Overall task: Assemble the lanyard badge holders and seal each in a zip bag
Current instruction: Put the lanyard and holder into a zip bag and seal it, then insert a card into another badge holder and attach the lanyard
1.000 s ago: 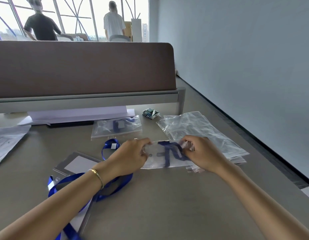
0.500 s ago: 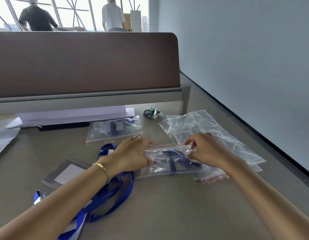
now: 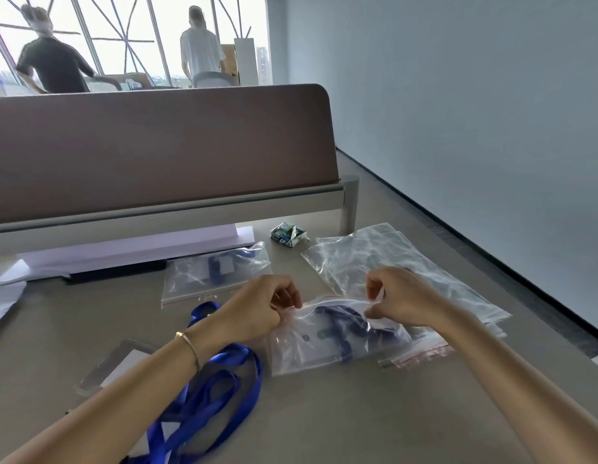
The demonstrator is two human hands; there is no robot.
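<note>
Just in front of the stack of empty zip bags point(image 3: 401, 262), the filled zip bag point(image 3: 337, 343) lies flat on the desk point(image 3: 324, 416) while the left hand point(image 3: 257, 313) and right hand point(image 3: 401, 301) pinch its red-striped mouth at opposite ends, probably keeping the strip taut for pressing shut.

blue lanyards point(image 3: 220, 380), brown partition point(image 3: 157, 149)

Bags point(image 3: 401, 262), lanyards point(image 3: 220, 386) on table point(image 3: 324, 420)
</note>
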